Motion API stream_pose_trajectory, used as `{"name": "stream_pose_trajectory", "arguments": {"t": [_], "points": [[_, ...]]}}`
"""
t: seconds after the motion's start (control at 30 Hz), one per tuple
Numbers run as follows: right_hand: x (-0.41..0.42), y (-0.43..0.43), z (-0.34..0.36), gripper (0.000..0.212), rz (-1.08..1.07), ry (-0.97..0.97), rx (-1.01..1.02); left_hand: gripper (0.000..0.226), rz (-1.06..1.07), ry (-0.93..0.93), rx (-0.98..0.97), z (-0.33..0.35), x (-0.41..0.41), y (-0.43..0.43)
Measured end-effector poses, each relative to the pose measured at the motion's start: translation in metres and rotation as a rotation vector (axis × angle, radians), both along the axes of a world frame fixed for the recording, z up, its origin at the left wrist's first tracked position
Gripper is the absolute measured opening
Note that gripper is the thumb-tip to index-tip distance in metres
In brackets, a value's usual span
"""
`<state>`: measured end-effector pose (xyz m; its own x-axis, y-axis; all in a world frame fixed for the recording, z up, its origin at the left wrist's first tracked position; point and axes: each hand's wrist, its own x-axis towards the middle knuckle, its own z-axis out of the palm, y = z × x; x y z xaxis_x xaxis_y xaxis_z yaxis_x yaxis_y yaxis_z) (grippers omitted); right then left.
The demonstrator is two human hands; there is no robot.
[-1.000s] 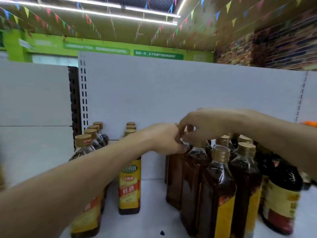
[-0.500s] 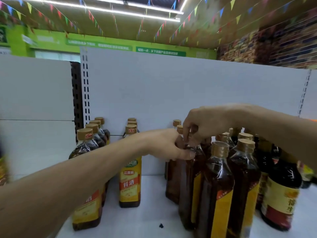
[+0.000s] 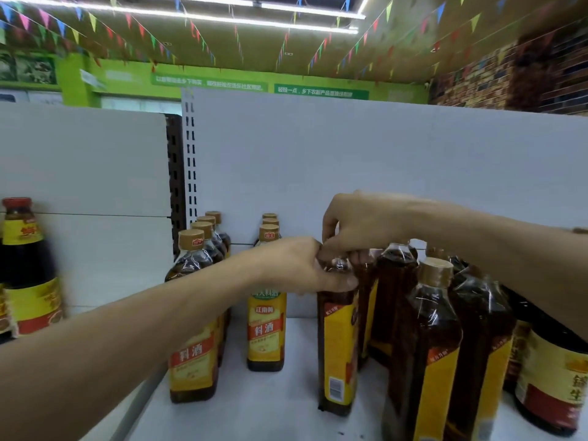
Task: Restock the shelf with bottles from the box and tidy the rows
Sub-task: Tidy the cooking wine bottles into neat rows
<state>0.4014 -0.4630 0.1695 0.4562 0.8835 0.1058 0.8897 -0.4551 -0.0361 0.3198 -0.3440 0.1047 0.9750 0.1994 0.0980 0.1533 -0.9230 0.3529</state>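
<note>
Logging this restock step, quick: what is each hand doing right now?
Left hand: grips the neck of the dark bottle whose barcode shows.
Right hand: fingers curled round that same bottle's top.

- The left arm comes in from the lower left, bare and stretched forward, with the wrist nearly straight.
- The left grip [image 3: 302, 265] has its fingers curled round the shoulder of a bottle [image 3: 337, 345].
- The right arm enters from the right edge, also bare, and its wrist bends downward.
- The right grip [image 3: 359, 224] hangs above, with its fingers curled down and pinching at the top of the same bottle.
- The two grips touch each other at the fingers.
</note>
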Motion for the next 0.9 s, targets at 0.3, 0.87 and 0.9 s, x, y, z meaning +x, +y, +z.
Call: {"name": "stream_pose_trajectory", "arguments": {"t": [0.3, 0.87, 0.9], "points": [[-0.009, 0.021, -0.004, 0.02, 0.068, -0.078, 0.036, 0.05, 0.061, -0.064, -0.063, -0.006, -0.014, 0.016], [-0.022, 0.038, -0.006, 0.025, 0.074, -0.088, 0.088, 0.074, 0.063, -0.014, -0.118, 0.001, -0.031, 0.031], [-0.024, 0.039, -0.005, 0.025, 0.073, -0.085, 0.098, 0.069, 0.06, -0.02, -0.131, 0.001, -0.033, 0.032]]}}
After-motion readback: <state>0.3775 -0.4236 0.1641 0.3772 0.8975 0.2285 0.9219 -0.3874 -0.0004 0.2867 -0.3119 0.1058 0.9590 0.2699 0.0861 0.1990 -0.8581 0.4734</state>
